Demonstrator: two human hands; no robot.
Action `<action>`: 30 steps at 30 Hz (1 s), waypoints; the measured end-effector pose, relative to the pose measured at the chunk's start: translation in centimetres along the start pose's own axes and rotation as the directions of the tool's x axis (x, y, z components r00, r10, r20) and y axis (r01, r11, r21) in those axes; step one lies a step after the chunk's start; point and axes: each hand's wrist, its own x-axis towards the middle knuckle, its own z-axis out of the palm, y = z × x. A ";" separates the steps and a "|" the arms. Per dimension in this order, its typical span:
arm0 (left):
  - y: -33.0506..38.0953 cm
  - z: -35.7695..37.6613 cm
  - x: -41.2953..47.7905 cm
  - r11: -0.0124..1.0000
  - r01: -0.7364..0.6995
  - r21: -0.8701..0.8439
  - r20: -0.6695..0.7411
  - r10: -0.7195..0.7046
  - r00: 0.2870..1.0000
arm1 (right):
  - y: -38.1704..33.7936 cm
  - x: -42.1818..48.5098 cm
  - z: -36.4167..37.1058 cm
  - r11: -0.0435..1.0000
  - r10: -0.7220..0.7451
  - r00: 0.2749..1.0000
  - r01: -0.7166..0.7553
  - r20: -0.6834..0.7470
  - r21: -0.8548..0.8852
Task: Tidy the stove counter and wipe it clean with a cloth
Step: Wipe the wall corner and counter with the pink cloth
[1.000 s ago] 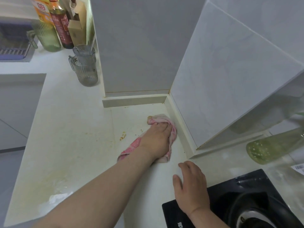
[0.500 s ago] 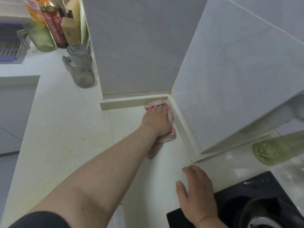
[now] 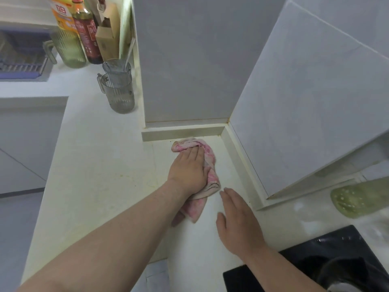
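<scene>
The left hand (image 3: 189,171) lies flat on the cloth (image 3: 207,165), fingers together and stretched out, pressing it down on the counter (image 3: 101,165) rather than gripping it. The right hand (image 3: 237,220) rests open on bare counter just beside the cloth's near end, fingers loosely spread, holding nothing.

The cloth is a pink and white rag, soft and limp, bunched into folds near the back ledge (image 3: 183,132) in the corner by the tiled wall (image 3: 189,60). It looks light and should follow the palm; a flat press over its middle seems the best hold, since a pinch would only gather it up.

The counter is smooth, pale and hard, with faint yellowish staining to the left. A glossy black stove (image 3: 315,262) sits at the lower right. A ribbed clear jug (image 3: 119,91) stands well apart, further back.
</scene>
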 end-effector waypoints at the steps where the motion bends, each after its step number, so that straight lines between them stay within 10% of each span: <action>1: -0.1 0.1 0.0 1.000 0.001 -0.011 -0.007 -0.001 1.000 | -0.4 1.3 0.4 0.999 0.024 1.000 -0.024 -0.005 0.041; 12: 0.6 0.6 4.2 0.977 -0.207 0.050 0.036 0.205 0.978 | -0.4 3.6 3.0 0.985 0.163 0.983 -0.166 -0.080 -0.040; 30: -4.0 -0.3 -0.3 0.978 0.202 0.045 -0.058 -0.199 0.978 | -0.3 3.5 2.9 0.984 0.176 0.982 -0.175 -0.067 0.014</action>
